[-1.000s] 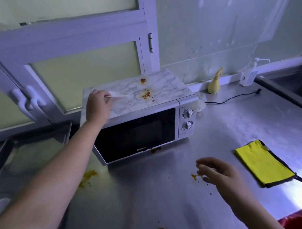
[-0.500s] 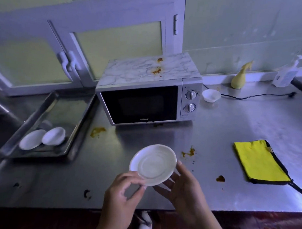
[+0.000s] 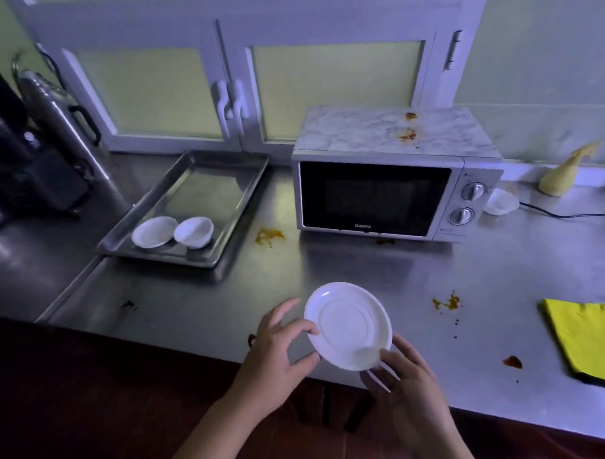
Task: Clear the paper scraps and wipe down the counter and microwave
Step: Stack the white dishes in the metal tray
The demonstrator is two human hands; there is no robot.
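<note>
I hold a white paper plate point(image 3: 348, 325) above the front edge of the steel counter point(image 3: 361, 276). My left hand point(image 3: 276, 341) pinches its left rim and my right hand point(image 3: 405, 380) grips its lower right rim from below. The microwave point(image 3: 391, 194) stands at the back, with orange stains point(image 3: 408, 135) on its marble-pattern top. More orange stains point(image 3: 268, 235) lie on the counter in front of it, and others point(image 3: 447, 303) to the right. A yellow cloth point(image 3: 582, 338) lies at the right edge.
A steel tray point(image 3: 207, 178) left of the microwave holds two white paper bowls point(image 3: 172, 235). Another white bowl point(image 3: 501, 202) sits right of the microwave beside a power cord point(image 3: 569, 215). A yellow squeeze bottle point(image 3: 563, 173) stands by the wall. Dark appliances point(image 3: 29, 158) fill the far left.
A second ago my left hand was on the microwave top with a scrap. Since then both hands came to hold the white plate near the counter's front edge, and the view shifted left.
</note>
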